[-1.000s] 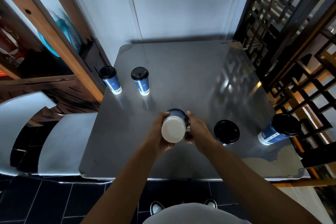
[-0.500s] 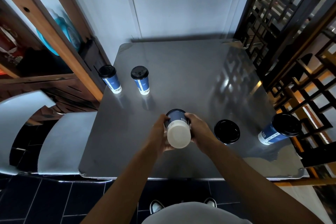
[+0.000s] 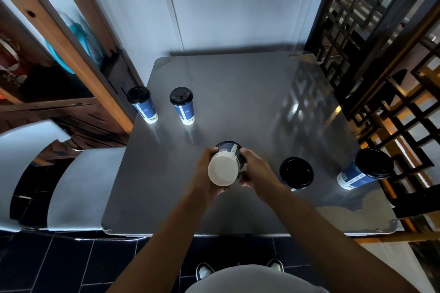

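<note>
Fingers (image 3: 211, 153) of the L hand (image 3: 206, 177) curl round the left side of the blue paper cup (image 3: 223, 170). Those of the R hand (image 3: 258, 171) wrap its right side, so both sets are clamped on the cup wall. The cup is off the worktop (image 3: 238, 83), held over the near-middle and tipped so the white base faces the camera & the dark top end points away and down. Can't tell if a lid is fully seated there, or if there's anything inside.

Step in hand, prob.: turning the cup over between both hands, either to check it or to bring it round.

Next move, as I judge it: roll it back upright, keep both grips till the base is level, then set it on bare worktop. There's room between the two lidded cups (image 3: 162, 106) at far left and the lidded cup (image 3: 296, 173) just right of the R hand. A fourth cup (image 3: 364, 170) stands near the right edge. Paper wall is soft, so squeeze lightly.
</note>
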The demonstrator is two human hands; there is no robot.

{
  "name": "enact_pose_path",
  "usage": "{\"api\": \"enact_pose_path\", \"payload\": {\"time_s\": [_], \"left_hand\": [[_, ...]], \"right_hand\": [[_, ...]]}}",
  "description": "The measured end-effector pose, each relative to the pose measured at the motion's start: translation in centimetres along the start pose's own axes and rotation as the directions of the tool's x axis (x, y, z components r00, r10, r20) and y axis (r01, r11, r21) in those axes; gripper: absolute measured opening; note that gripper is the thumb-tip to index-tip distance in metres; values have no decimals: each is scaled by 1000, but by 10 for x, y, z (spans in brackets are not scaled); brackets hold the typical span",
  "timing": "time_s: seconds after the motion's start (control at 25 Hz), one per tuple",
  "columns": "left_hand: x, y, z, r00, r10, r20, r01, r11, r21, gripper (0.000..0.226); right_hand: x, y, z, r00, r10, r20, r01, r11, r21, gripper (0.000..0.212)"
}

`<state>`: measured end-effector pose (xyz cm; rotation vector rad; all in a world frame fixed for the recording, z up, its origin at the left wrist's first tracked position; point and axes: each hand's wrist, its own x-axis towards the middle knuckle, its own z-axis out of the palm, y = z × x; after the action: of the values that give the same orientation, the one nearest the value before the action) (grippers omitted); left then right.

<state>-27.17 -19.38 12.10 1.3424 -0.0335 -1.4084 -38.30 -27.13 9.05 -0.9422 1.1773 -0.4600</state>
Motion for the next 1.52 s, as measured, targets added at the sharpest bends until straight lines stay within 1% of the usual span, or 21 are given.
{"api": "enact_pose_path", "payload": {"time_s": [0.12, 0.2, 0.32, 0.4, 0.44, 0.48, 0.56, 0.6, 0.68, 0.76, 0.84, 0.88, 0.92, 1.0, 1.04, 1.08, 1.12, 1.2, 1.28, 1.36, 1.52], "left_hand": [[1, -3, 2, 1000, 12, -19, -12, 1000, -19, 36], [2, -5, 2, 1000, 4, -22, -4, 1000, 3, 39], [1, -4, 0, 999, -45, 4, 44, 988, 150, 53], [1, -5, 1, 998, -49, -39, 57, 972, 229, 57], [0, -6, 2, 997, -36, -66, 51, 969, 242, 53], [-1, -6, 4, 996, -21, -89, 41, 974, 223, 44], [-4, -4, 8, 994, 4, -107, 12, 989, 148, 28], [-5, -3, 9, 994, 33, -101, -19, 991, 136, 27], [-1, -2, 6, 992, 83, -100, -71, 990, 125, 28], [6, -1, 0, 981, 138, -134, -117, 982, 150, 25], [15, -4, -13, 973, 164, -162, -137, 977, 164, 15], [20, -7, -21, 974, 163, -160, -133, 975, 179, 16], [24, -10, -28, 977, 164, -139, -134, 970, 201, 20], [33, -14, -42, 979, 177, -98, -146, 953, 264, 21], [38, -15, -48, 977, 191, -90, -153, 936, 318, 18], [42, -14, -52, 976, 205, -75, -164, 914, 371, 15], [45, -14, -56, 975, 215, -52, -176, 897, 406, 15], [52, -12, -61, 975, 222, 2, -201, 880, 430, 22], [59, -8, -66, 969, 242, 45, -236, 860, 453, 32], [69, -2, -67, 955, 286, 79, -285, 807, 517, 39], [104, 25, -57, 913, 382, 143, -385, 690, 613, 41]], "right_hand": [[0, 1, 3, 1000, 23, -14, -23, 999, 25, 26], [0, -1, 3, 999, 31, -22, -31, 999, 37, 27], [1, -5, 1, 1000, -16, -27, 15, 1000, -10, 35], [2, -6, 0, 996, -66, -55, 63, 997, -49, 40], [3, -6, 0, 994, -82, -76, 78, 995, -64, 41], [4, -5, 0, 990, -95, -99, 87, 993, -79, 40], [8, -2, 1, 986, -107, -131, 95, 991, -93, 32], [9, -1, 2, 986, -107, -130, 96, 992, -88, 29], [10, -1, 5, 991, -91, -95, 85, 994, -64, 31], [9, 0, 5, 998, -60, -26, 58, 998, -39, 41], [8, 4, 2, 996, -24, 80, 24, 1000, 1, 53], [7, 6, 0, 990, -2, 139, 1, 1000, 8, 55], [7, 8, -3, 981, 19, 195, -18, 1000, -5, 52], [7, 11, -8, 962, 37, 272, -15, 996, -83, 39], [8, 12, -9, 961, 32, 274, 2, 992, -123, 33], [9, 13, -10, 967, 19, 255, 22, 988, -154, 31], [10, 13, -10, 974, 2, 227, 40, 983, -180, 36], [14, 14, -7, 986, -22, 167, 59, 973, -221, 53], [17, 11, -2, 990, -59, 130, 100, 937, -334, 63], [25, 2, 3, 990, -90, 107, 130, 876, -465, 65], [61, -23, 3, 982, -180, 60, 182, 796, -577, 66]]}}
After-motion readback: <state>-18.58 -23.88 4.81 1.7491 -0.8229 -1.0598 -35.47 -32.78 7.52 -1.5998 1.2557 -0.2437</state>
